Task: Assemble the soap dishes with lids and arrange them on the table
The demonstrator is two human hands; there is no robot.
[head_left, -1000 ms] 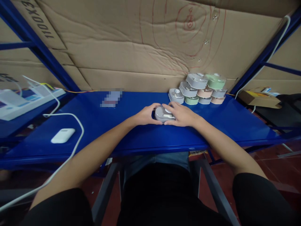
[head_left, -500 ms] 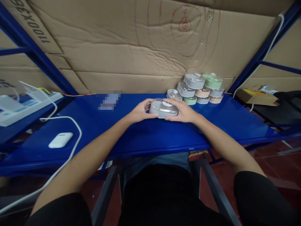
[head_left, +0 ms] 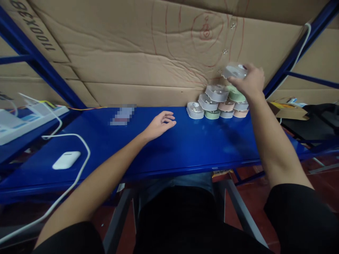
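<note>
One grey case (head_left: 234, 71) sits gripped in your right hand (head_left: 250, 82) above the stack (head_left: 221, 102) at one o'clock, not yet set down; your left hand (head_left: 159, 124) rests empty, fingers loosely spread, on the bench (head_left: 185, 148).

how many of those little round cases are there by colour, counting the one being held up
grey cases in the pile: 5
grey case held in the right hand: 1
green cases: 2
peach cases: 2
total: 10
</note>
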